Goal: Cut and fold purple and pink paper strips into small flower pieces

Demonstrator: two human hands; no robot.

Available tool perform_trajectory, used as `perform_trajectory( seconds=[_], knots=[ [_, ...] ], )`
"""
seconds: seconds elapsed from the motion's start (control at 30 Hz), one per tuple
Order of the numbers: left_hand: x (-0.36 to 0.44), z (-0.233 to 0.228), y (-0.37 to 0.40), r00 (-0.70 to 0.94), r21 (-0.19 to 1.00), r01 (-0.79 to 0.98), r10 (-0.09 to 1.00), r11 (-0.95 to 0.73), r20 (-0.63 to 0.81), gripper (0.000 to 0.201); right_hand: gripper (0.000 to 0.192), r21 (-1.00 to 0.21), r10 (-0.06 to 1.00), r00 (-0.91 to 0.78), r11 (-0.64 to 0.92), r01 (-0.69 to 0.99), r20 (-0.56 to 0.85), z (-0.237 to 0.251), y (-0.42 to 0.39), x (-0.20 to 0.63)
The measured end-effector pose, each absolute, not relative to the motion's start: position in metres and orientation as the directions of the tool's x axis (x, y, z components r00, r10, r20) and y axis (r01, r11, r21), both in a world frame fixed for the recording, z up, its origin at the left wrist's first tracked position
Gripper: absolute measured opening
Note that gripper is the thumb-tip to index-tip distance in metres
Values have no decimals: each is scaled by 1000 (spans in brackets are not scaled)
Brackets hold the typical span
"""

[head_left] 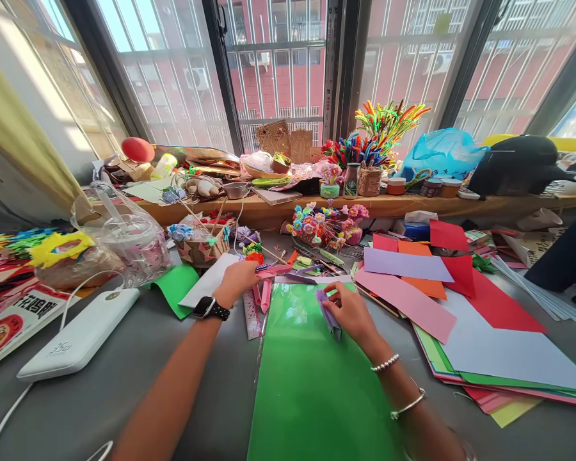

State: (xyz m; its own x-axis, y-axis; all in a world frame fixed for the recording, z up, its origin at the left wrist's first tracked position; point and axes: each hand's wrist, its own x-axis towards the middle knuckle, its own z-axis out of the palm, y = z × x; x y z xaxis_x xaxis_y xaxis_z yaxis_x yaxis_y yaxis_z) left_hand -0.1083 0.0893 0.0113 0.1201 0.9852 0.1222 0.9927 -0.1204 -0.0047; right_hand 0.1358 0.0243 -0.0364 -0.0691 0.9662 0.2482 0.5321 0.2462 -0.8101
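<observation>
Purple folded paper point(327, 312) sits pinched in the right hand point(352, 314), whose fingers point(336, 296) are curled shut around its upper end while the lower end rests on the green sheet point(312, 384) lying on the grey desk point(125, 397). That sheet stretches from under the right fingers back toward the wearer. The right wrist carries a bead bracelet point(385, 363) and a thin bangle point(408, 404).

Left of those fingers lies a clear ruler point(251, 315), and just beyond it the left hand point(237, 280), with a black watch point(207, 308) at the wrist, is laid over a pink paper strip point(269, 272); its fingers are bent down onto the strip, though whether they truly grip it I cannot tell. Under the left palm lies a white sheet point(206, 285), with a darker green paper point(175, 285) further left and a white power bank point(79, 333) beyond that.

To the right of the right fingers spreads a loose stack of coloured papers point(436, 282) in pink, lilac, orange and red. Past both hands stand small paper flowers point(324, 224), a woven basket point(201, 246), and a clear plastic bag point(125, 237). Farthest off, a wooden sill point(269, 208) holds pipe-cleaner bunches point(388, 125) and a blue bag point(441, 153) before the window.
</observation>
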Motion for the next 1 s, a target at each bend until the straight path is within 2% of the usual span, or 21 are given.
perform_trajectory(
  seconds=[0.17,0.27,0.37,0.47,0.57,0.7,0.8,1.0],
  knots=[
    [-116,27,65,140,22,989,971,-147,193,28,17,-730,966,-91,243,639,242,-38,24,137],
    [-110,31,50,164,79,979,954,-189,249,30,17,-672,960,-94,252,697,262,-36,24,137],
    [-92,27,35,153,292,920,925,-262,349,28,14,-648,910,-39,323,690,412,-30,22,135],
    [-64,20,21,159,489,783,884,-384,439,31,27,-746,880,-45,426,512,472,-22,18,131],
    [-36,14,11,164,559,723,886,-406,433,27,28,-868,912,-111,411,278,396,-16,14,126],
    [-17,10,8,141,659,639,902,-397,407,26,26,-921,925,-124,373,113,359,-12,12,125],
    [-16,6,12,144,705,590,910,-394,388,26,24,-912,925,-102,378,157,366,-12,12,126],
    [-18,1,16,188,750,562,937,-348,294,29,19,-819,891,-48,435,375,451,-12,8,125]
  ],
)
